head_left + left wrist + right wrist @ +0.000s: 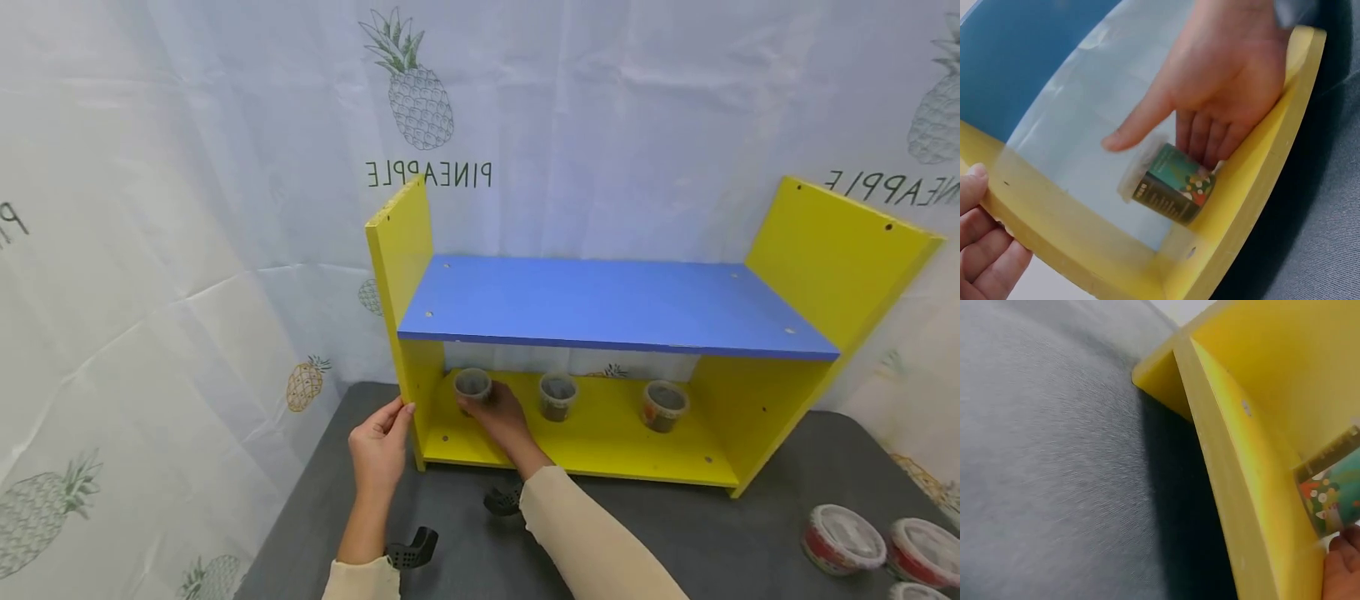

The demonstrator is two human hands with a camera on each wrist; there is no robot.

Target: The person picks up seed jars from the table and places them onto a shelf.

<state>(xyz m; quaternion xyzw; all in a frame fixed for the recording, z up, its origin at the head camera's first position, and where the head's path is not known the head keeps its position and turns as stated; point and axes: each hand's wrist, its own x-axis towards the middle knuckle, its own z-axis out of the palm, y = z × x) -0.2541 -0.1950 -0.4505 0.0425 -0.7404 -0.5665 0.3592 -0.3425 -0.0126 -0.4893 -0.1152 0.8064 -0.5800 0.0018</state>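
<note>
A small plastic tub (472, 384) with a pale lid and a green and dark printed label (1179, 178) stands at the left end of the yellow bottom board (600, 446). My right hand (501, 417) is beside it, fingers by its lower side (1342, 569) and thumb stretched out apart from it in the left wrist view. My left hand (381, 446) grips the front edge of the yellow left side panel (401, 333), thumb on one face and fingers on the other. Two similar tubs stand further right on the board, a middle one (557, 397) and a right one (664, 407).
A blue shelf board (615, 300) spans the unit above the tubs, between the left panel and the yellow right panel (840, 258). Several lidded red-and-white tubs (843, 540) sit at the right of the dark table (315, 517). A pineapple-print curtain (600, 125) hangs behind.
</note>
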